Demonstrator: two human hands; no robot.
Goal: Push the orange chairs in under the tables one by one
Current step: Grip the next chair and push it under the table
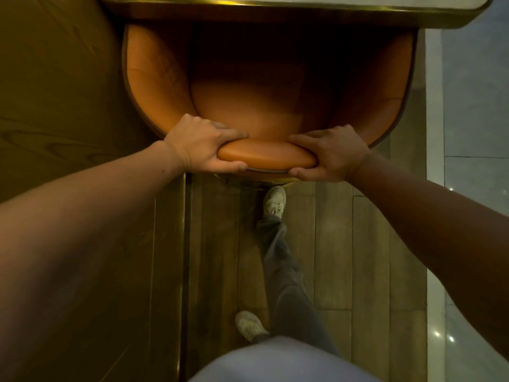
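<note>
An orange padded chair [264,106] with a curved backrest stands directly below me, seen from above. Its seat front lies in shadow under the edge of a table [275,6] with a pale top and a gold rim. My left hand [203,146] grips the left part of the backrest's top cushion, fingers over the inside and thumb on the outside. My right hand [330,154] holds the right part of the same cushion in the same way. Both arms are stretched forward.
A wooden wall panel [55,92] runs along the left, close to the chair's side. My feet in pale shoes [274,202] stand on a wood-plank floor behind the chair. To the right lies shiny grey tile floor [473,119].
</note>
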